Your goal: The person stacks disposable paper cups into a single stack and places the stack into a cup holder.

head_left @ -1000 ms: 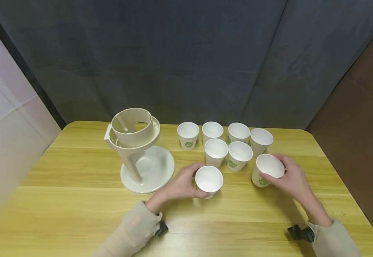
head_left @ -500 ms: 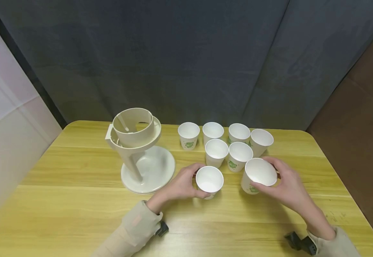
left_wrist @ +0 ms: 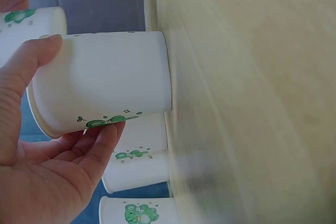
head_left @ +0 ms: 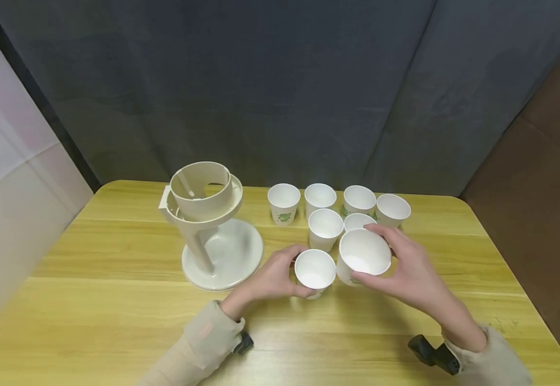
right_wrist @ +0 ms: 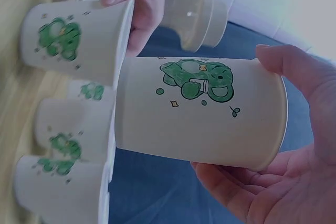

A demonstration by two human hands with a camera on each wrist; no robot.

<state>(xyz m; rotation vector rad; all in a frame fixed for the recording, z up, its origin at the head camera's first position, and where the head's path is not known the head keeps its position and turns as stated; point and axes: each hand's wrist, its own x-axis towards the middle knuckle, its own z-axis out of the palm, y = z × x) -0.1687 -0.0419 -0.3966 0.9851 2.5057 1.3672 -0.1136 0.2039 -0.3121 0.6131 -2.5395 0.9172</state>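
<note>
My left hand (head_left: 272,274) grips a white paper cup (head_left: 314,271) from its left side, thumb and fingers around it near the rim. That cup stands upright on the table, as the left wrist view shows. Just to its right, my right hand (head_left: 411,268) holds a second paper cup (right_wrist: 199,114), printed with a green bear. This cup is raised, its base about level with the other cup's rim in the right wrist view. It partly covers a standing cup (head_left: 359,220) in the head view. Both held cups have their mouths up.
Several more paper cups (head_left: 283,198) stand upright in a back row, and another cup (head_left: 325,228) is in front of them. A cream plastic stand (head_left: 195,246) with a ring-shaped top and round base (head_left: 236,254) is at left on the wooden table (head_left: 116,316). A dark curtain (head_left: 241,91) hangs behind.
My right hand has lifted its cup and carried it leftward, from the right of the group to beside the left hand's cup. My left hand has stayed put.
</note>
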